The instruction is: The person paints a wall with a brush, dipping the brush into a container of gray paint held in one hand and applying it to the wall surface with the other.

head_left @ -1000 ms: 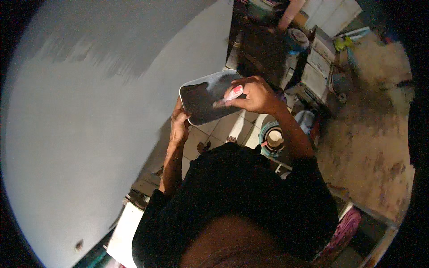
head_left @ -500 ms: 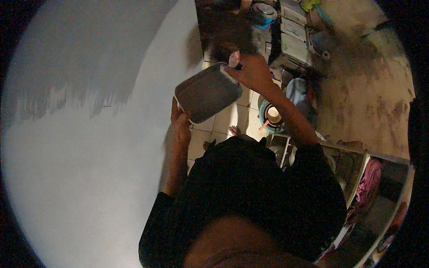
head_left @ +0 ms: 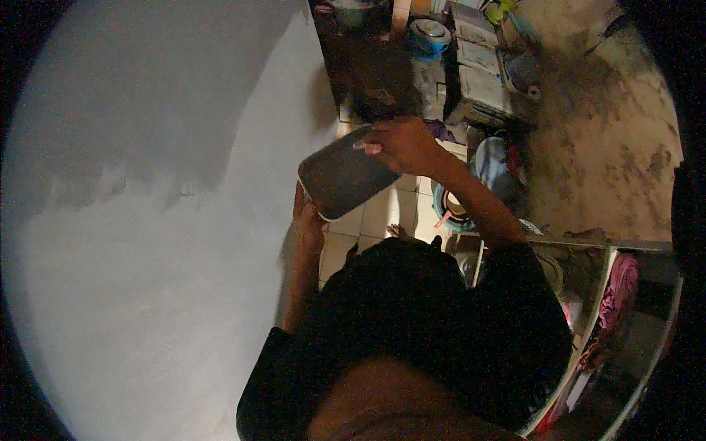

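Note:
My left hand [head_left: 309, 224] grips the near left corner of a rectangular tub [head_left: 342, 180] with rounded corners, a pale rim and a dark grey inside. My right hand [head_left: 408, 151] is closed over the tub's far right part. From its fingers sticks a small pale and red piece [head_left: 373, 148], of a kind too blurred to tell. Whether the right fingers touch the rim is hidden. Close by on the left stands a wall [head_left: 169, 294], pale grey below and darker grey above, with a ragged, streaky border between the two tones.
Below the tub lies a tiled floor [head_left: 346, 250]. To the right are a round basin [head_left: 445, 209] with an orange-handled item, a blue pot with a lid [head_left: 429, 38], pale boxes [head_left: 482, 84], a brown stained surface [head_left: 596, 162] and a shelf with pink cloth [head_left: 620, 287].
My right hand has moved nearer and over the tub, bringing the pale and red piece from beyond the far rim to above its inside. The tub sits slightly lower in view.

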### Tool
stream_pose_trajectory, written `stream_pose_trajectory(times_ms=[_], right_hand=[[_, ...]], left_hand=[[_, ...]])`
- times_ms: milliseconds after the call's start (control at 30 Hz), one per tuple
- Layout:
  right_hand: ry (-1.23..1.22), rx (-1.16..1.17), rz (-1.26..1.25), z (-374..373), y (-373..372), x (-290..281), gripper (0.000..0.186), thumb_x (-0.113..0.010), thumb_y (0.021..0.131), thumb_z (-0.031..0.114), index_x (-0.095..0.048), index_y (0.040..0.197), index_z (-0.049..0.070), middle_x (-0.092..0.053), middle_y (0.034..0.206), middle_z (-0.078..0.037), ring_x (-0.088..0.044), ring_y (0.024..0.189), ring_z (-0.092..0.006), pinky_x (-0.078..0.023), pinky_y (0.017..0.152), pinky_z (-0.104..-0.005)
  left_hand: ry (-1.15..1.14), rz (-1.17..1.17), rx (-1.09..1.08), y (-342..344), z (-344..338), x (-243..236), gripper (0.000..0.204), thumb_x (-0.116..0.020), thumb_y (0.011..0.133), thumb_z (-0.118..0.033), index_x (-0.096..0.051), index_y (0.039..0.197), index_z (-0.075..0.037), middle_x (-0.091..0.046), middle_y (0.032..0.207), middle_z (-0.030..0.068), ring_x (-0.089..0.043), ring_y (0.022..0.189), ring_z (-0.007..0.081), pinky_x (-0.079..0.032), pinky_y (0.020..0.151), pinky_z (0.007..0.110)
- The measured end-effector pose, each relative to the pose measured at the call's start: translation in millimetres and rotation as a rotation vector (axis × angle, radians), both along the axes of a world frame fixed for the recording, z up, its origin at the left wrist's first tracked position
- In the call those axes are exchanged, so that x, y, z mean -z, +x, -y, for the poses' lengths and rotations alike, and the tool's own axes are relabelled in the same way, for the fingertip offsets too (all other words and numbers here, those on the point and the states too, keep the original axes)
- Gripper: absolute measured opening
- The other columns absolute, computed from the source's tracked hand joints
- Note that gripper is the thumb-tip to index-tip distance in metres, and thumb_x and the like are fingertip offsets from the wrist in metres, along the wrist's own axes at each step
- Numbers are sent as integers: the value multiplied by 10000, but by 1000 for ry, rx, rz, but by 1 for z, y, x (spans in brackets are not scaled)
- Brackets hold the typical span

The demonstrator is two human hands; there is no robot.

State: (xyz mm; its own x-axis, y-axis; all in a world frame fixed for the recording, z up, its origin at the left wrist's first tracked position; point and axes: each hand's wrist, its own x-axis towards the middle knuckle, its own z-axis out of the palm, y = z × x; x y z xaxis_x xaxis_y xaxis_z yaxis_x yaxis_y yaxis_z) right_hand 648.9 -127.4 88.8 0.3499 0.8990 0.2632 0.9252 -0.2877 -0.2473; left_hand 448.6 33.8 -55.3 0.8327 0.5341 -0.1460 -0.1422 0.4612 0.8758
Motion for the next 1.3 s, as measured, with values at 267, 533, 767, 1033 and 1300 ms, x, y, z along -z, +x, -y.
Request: stream_pose_trajectory(times_ms=[267,533,767,1033,1300], right_hand=[[66,-184,41,-26,19,24,207,-675,811,316,-688,904,132,-657,837,-71,-654,776,-302,-509,757,-435],[226,34,-40,-11,12,36,430,-599,833,562,-721,854,150,-683,743,-125,-666,666,-343,-525,612,-454],[350,246,-250,6,-7,-5,247,-778,762,302,-726,879,90,-714,821,-95,-695,738,-237,-534,679,-339],[-22,-145,-459,44,9,-15,204,-783,748,186,-714,889,55,-714,870,-80,-683,783,-238,-520,716,-342],[28,-311,-457,59,4,-13,203,-762,774,197,-718,918,60,-716,926,-81,-684,818,-232,-524,711,-347]], left_hand=[[27,-197,29,3,0,-12,890,-571,726,-257,-216,1510,-31,-491,1361,177,-549,1163,280,-494,875,354],[31,-79,61,-5,5,-8,779,-647,858,-222,-243,1488,-4,-531,1333,146,-565,1150,260,-478,955,375],[64,-141,-19,16,12,-37,871,-579,765,-215,-180,1518,-38,-509,1345,174,-573,1131,266,-504,888,369],[39,61,46,17,16,-14,866,-574,777,-282,-187,1517,-52,-500,1361,178,-557,1182,287,-537,865,397],[30,-70,49,14,30,-10,863,-588,776,-295,-205,1516,-68,-499,1356,188,-554,1184,301,-529,879,419]])
